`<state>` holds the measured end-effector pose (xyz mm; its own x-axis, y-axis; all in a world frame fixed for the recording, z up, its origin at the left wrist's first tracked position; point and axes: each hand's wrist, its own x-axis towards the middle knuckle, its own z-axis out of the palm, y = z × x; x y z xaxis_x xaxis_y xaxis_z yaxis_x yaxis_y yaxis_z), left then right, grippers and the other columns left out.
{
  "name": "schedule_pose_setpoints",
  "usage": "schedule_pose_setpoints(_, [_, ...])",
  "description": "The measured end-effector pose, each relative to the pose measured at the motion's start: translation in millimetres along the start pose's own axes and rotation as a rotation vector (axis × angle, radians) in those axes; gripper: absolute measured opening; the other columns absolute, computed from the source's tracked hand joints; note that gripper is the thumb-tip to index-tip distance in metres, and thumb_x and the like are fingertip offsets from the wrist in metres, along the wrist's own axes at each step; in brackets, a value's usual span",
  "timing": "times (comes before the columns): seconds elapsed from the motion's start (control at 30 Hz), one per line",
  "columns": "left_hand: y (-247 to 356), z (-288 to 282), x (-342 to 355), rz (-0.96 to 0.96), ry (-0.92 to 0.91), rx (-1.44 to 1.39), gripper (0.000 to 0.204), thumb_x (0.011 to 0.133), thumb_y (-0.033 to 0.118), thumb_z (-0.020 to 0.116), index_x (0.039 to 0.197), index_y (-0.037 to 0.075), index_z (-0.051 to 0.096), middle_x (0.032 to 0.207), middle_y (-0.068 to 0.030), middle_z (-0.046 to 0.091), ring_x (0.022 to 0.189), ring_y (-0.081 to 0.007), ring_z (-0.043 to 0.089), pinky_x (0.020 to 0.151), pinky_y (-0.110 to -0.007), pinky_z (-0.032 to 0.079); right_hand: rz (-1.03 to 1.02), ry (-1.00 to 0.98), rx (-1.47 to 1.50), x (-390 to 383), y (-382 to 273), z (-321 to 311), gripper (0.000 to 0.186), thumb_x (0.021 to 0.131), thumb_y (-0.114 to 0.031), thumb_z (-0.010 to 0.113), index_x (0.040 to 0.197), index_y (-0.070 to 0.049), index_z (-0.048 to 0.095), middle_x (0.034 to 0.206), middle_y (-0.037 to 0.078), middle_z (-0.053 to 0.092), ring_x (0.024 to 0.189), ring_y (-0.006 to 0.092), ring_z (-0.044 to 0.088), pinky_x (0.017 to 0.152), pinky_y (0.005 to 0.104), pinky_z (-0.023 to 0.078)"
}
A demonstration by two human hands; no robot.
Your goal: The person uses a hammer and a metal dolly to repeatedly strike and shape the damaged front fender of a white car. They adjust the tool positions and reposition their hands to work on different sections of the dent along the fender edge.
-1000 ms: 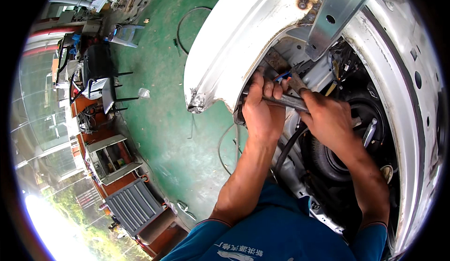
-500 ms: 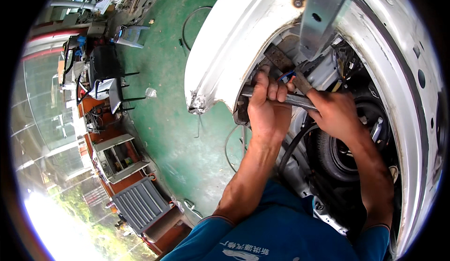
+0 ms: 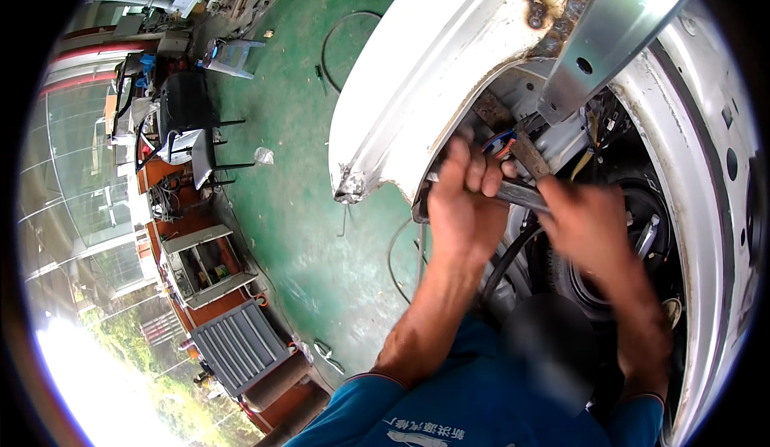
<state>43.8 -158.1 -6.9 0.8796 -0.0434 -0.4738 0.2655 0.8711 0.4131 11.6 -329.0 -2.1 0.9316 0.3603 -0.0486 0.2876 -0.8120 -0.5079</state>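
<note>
My left hand (image 3: 472, 206) is closed around a dark grey metal bar (image 3: 523, 196) inside the opening of a white car body panel (image 3: 417, 70). At the bar's right end my right hand (image 3: 589, 222), smeared by motion, is closed on it. A brown, rusty flat piece (image 3: 531, 155) slants down to my right fingers; whether they also grip it is hidden. Beyond the hands, red and blue wires (image 3: 504, 144) show in the cavity. The bar's far left end is mostly covered by my left fingers and the panel edge.
A bare metal beam (image 3: 613, 38) juts over the opening. Below my right hand lie a spare wheel (image 3: 573, 278) and a black hose (image 3: 507, 264). A dark blurred round shape (image 3: 553, 347) covers part of my shirt. On the green floor stand a stool (image 3: 233, 58) and a grey drawer cabinet (image 3: 241, 347).
The whole view has shifted, so the car and floor things sit slightly farther right and lower. My right hand has become blurred. Both hands stay on the bar. The dark round shape has appeared.
</note>
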Motion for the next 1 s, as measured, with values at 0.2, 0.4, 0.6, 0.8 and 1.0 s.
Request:
schedule_pose_setpoints(0.2, [-16, -31, 16, 0.127, -0.029, 0.135, 0.015, 0.102, 0.022, 0.058, 0.108, 0.008, 0.06, 0.07, 0.0034, 0.038, 0.065, -0.0126, 0.038, 0.077, -0.034, 0.044, -0.017, 0.046, 0.195, 14, 24, 45, 0.027, 0.077, -0.011, 0.079, 0.091, -0.006, 0.057, 0.074, 0.015, 0.066, 0.07, 0.0383, 0.067, 0.059, 0.0459, 0.051])
schedule_pose_setpoints(0.4, [0, -18, 23, -0.023, -0.231, 0.163, 0.017, 0.102, 0.026, 0.059, 0.107, 0.01, 0.058, 0.068, 0.0043, 0.038, 0.062, -0.012, 0.039, 0.079, -0.034, 0.043, 0.197, 0.1, 0.05, -10, -32, 17, 0.029, 0.078, -0.017, 0.078, 0.095, -0.009, 0.055, 0.077, 0.011, 0.069, 0.068, 0.0326, 0.07, 0.059, 0.0446, 0.053])
schedule_pose_setpoints(0.6, [-17, -29, 14, 0.091, -0.054, 0.146, 0.018, 0.102, 0.024, 0.06, 0.11, 0.009, 0.059, 0.069, 0.005, 0.031, 0.067, -0.0124, 0.034, 0.081, -0.035, 0.042, -0.102, 0.035, 0.068, 9, 30, 54, 0.03, 0.071, -0.009, 0.079, 0.09, -0.006, 0.055, 0.075, 0.014, 0.066, 0.069, 0.0363, 0.067, 0.059, 0.0458, 0.051])
schedule_pose_setpoints(0.8, [-10, -37, 18, 0.026, -0.113, 0.235, 0.017, 0.102, 0.024, 0.059, 0.107, 0.008, 0.059, 0.068, 0.0045, 0.034, 0.064, -0.0127, 0.036, 0.08, -0.036, 0.042, 0.075, 0.061, 0.14, -5, 8, 52, 0.028, 0.076, -0.012, 0.078, 0.091, -0.007, 0.055, 0.074, 0.013, 0.065, 0.069, 0.0368, 0.067, 0.06, 0.0465, 0.051])
schedule_pose_setpoints(1.0, [-4, -14, -2, -0.039, -0.036, 0.212, 0.017, 0.102, 0.028, 0.059, 0.105, 0.011, 0.059, 0.066, 0.0056, 0.032, 0.063, -0.0114, 0.034, 0.078, -0.035, 0.043, 0.023, -0.092, 0.161, -8, 5, 22, 0.026, 0.081, -0.015, 0.076, 0.094, -0.006, 0.056, 0.075, 0.017, 0.066, 0.07, 0.0372, 0.068, 0.06, 0.0483, 0.051])
